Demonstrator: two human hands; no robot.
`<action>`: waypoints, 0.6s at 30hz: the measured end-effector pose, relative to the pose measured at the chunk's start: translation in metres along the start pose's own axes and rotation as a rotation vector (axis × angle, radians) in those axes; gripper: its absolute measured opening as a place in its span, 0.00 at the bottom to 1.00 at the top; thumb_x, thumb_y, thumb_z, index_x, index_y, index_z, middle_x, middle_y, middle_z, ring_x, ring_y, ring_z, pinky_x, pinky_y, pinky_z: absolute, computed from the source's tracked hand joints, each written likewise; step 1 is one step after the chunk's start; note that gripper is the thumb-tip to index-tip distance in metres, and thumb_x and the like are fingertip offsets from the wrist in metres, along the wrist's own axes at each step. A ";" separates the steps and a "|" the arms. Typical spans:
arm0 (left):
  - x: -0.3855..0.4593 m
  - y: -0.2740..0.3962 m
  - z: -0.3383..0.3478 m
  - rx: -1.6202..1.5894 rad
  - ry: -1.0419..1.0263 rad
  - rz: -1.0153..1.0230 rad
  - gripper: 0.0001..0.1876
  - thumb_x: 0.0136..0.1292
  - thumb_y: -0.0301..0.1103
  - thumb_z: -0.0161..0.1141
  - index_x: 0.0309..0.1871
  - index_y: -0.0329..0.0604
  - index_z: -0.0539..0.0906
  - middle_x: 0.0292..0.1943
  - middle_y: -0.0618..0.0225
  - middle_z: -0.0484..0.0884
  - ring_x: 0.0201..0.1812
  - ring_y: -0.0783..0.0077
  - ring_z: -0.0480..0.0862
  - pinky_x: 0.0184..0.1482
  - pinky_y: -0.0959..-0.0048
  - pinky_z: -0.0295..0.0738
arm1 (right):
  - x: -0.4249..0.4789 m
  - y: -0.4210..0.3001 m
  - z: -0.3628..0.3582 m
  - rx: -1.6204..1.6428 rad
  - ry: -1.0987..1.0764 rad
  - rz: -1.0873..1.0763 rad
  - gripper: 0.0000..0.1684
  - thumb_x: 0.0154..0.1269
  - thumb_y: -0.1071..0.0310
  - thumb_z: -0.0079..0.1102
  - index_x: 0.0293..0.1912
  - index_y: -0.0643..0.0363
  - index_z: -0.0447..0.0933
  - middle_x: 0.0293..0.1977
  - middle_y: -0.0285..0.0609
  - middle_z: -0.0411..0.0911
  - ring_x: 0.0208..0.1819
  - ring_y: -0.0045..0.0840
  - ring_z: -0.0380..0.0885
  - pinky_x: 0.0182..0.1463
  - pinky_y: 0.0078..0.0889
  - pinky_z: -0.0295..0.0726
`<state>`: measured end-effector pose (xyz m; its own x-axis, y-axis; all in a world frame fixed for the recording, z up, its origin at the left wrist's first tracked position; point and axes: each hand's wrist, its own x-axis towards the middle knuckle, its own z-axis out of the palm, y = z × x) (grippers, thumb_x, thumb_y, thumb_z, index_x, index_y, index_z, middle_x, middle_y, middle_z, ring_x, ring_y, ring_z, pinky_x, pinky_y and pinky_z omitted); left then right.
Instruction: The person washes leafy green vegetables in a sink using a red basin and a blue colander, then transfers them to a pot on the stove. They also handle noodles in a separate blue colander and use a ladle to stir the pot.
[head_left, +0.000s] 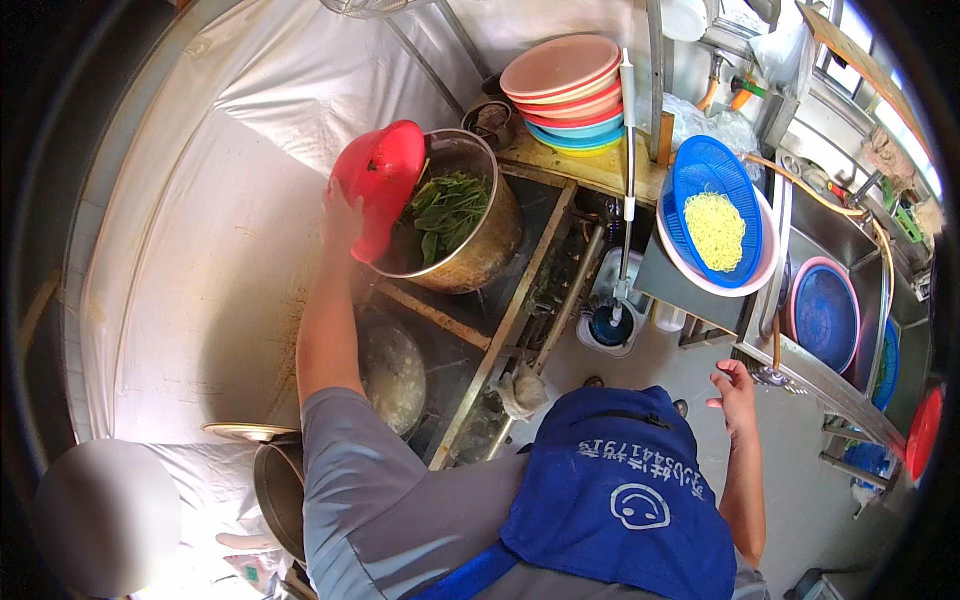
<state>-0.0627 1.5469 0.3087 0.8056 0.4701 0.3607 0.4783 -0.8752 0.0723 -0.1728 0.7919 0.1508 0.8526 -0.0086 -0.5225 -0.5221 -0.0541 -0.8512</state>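
A red plastic basin (381, 187) is tipped on its side at the left rim of a large metal pot (469, 277). My left hand (343, 217) grips the basin's outer side, blurred by haze. Leafy greens (450, 214) lie in the pot, a few of them by the basin's lip; the basin's inside is mostly hidden. My right hand (735, 394) hangs in the air near the steel sink's edge, fingers loosely curled and apart, holding nothing.
Stacked coloured basins (562, 90) stand behind the pot. A blue basket of noodles (715, 232) rests in a pink basin (765, 262) at right, beside the steel sink (817, 405). A mop (626, 202) stands upright in a bucket (589, 330). A round pan (394, 375) sits below my forearm.
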 end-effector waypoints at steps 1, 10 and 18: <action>0.003 0.001 -0.004 0.020 -0.001 -0.018 0.38 0.69 0.47 0.54 0.78 0.53 0.50 0.75 0.45 0.53 0.67 0.40 0.68 0.65 0.48 0.67 | -0.002 0.005 -0.003 -0.010 0.018 0.008 0.14 0.64 0.72 0.58 0.50 0.53 0.73 0.48 0.33 0.73 0.44 0.18 0.74 0.28 0.24 0.82; -0.008 0.043 -0.080 0.160 0.077 -0.093 0.39 0.66 0.35 0.52 0.78 0.57 0.49 0.76 0.56 0.53 0.62 0.45 0.76 0.58 0.51 0.76 | -0.013 0.037 -0.022 0.010 0.076 0.090 0.14 0.65 0.73 0.57 0.50 0.54 0.73 0.50 0.35 0.73 0.45 0.21 0.74 0.28 0.23 0.81; -0.026 0.025 -0.036 0.229 0.011 0.255 0.46 0.59 0.27 0.62 0.78 0.62 0.49 0.77 0.63 0.51 0.72 0.53 0.64 0.68 0.56 0.68 | 0.003 0.029 0.012 0.000 -0.047 0.037 0.16 0.64 0.75 0.57 0.52 0.57 0.73 0.50 0.38 0.72 0.45 0.21 0.75 0.29 0.23 0.81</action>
<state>-0.0841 1.5084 0.3346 0.9060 0.2371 0.3506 0.3293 -0.9153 -0.2319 -0.1859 0.8026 0.1243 0.8307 0.0366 -0.5555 -0.5534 -0.0549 -0.8311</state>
